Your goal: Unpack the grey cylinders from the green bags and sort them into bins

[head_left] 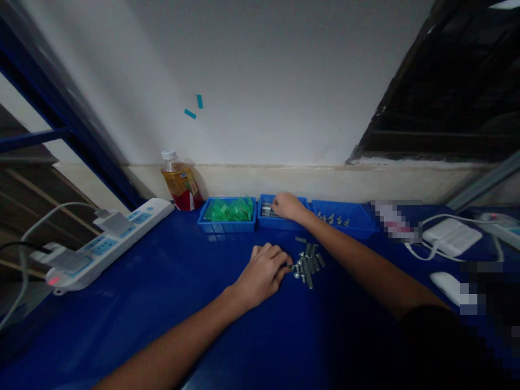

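My left hand (265,272) rests on the blue table (170,303), fingers curled and pinched on a small metal part at the edge of a pile of several grey bolts (309,261). My right hand (287,206) reaches into the middle blue tray (280,222) against the wall, fingers bent down over metal pieces inside; what it grips is hidden. A blue tray of green plastic parts (228,210) stands to the left of it. Another blue tray (345,219) with small screws stands to the right.
A drink bottle (180,183) stands by the wall at the back left. A white power strip (109,238) with plugs and cables lies on the left. A white adapter (452,237), cables and a white mouse (444,284) lie on the right.
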Motion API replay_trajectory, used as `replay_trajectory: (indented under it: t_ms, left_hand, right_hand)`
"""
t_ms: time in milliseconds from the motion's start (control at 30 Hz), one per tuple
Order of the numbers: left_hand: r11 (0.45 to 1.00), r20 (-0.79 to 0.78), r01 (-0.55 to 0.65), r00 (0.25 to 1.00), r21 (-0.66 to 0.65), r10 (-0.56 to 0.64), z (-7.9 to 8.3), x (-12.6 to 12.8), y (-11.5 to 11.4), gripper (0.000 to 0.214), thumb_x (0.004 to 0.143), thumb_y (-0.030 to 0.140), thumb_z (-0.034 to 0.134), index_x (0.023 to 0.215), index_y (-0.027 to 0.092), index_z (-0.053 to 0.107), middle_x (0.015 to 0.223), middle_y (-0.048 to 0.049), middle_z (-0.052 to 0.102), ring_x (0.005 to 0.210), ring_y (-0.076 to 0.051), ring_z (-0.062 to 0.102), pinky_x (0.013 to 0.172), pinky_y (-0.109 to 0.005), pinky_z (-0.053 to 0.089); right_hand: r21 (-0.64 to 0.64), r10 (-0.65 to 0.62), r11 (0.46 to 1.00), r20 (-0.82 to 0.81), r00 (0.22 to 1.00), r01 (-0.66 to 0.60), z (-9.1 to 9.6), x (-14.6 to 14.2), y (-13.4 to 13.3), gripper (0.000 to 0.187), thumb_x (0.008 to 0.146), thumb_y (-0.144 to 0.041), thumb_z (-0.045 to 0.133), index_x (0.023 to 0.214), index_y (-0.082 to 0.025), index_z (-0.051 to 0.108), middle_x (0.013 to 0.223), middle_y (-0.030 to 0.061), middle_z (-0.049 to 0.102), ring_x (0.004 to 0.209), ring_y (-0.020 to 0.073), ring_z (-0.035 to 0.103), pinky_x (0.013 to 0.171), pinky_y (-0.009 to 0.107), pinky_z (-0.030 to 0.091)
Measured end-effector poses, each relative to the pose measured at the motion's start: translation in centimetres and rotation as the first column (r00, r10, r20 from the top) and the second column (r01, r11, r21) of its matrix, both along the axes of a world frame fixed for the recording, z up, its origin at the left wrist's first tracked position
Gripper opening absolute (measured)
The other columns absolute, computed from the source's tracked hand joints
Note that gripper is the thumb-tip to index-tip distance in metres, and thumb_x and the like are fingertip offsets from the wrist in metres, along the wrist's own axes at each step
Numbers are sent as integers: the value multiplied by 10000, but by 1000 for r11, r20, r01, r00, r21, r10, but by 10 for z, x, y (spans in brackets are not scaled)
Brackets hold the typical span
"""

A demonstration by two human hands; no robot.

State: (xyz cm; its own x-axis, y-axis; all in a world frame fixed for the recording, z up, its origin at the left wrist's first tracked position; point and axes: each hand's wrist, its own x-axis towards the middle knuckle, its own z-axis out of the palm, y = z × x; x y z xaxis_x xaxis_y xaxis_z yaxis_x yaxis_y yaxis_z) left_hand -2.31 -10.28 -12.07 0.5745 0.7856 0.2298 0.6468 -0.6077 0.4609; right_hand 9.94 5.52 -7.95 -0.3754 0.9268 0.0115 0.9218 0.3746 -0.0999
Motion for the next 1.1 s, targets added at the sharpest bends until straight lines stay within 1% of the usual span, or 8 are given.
replay_trajectory:
  t_ms: [300,500,600,700,800,900,1033,1100]
  left_hand:
    - [999,28,-42,999,20,41,0,0,0,169,828,96,450,920,202,543,921,-29,596,907,-205,487,764,-349,322]
    - [996,102,-86,991,-2,86,-4,-3,2,225,802,54,399,938,201,501,953,-43,556,895,-195,505,772,-328,380]
    - [997,146,-74,986,-21,76,-8,-3,4,232,819,45,373,944,197,494,946,-47,548,881,-177,524,778,-308,404]
    - [996,106,-89,991,5,88,-9,-2,2,223,835,67,399,969,200,519,979,-49,563,923,-189,527,812,-333,390]
    - [993,27,-105,994,46,104,-5,0,0,184,851,122,451,985,205,547,998,-43,590,947,-210,522,843,-391,342]
    - [991,-9,-118,993,58,119,-2,1,-1,146,873,156,454,952,206,567,945,-35,614,905,-213,519,810,-405,322]
    - [992,195,-77,976,-97,94,0,1,5,110,875,151,450,920,183,545,872,-30,596,809,-168,516,730,-317,368]
    - [968,388,-42,911,-249,139,2,3,9,76,880,222,480,929,171,509,822,-17,571,705,-131,501,651,-264,380]
  right_hand:
    - [-4,136,991,-117,984,-137,4,5,-3,212,812,-224,546,932,-191,717,934,59,718,825,174,648,704,214,420]
    - [32,161,987,-205,965,-158,8,4,-8,240,839,-233,535,1006,-158,690,880,61,709,778,158,630,695,222,417]
    - [137,199,977,-310,930,-163,10,9,-34,236,881,-242,482,998,-161,671,906,58,688,797,142,610,732,231,423]
    - [317,350,924,-469,811,-215,4,25,-78,174,875,-217,496,910,-164,657,862,59,662,824,157,591,773,274,436]
    - [352,420,896,-479,771,-270,-10,51,-122,125,859,-172,510,896,-170,630,826,56,644,811,171,577,771,314,446]
    - [331,381,914,-497,780,-235,-25,73,-148,117,864,-158,504,902,-196,607,812,46,639,778,172,580,746,328,458]
    - [391,381,899,-481,790,-195,-37,79,-152,144,856,-148,512,974,-197,578,840,57,642,805,194,588,733,348,473]
    - [431,400,881,-455,796,-196,-41,75,-149,189,852,-146,515,1032,-186,558,893,74,645,848,209,587,750,365,478]
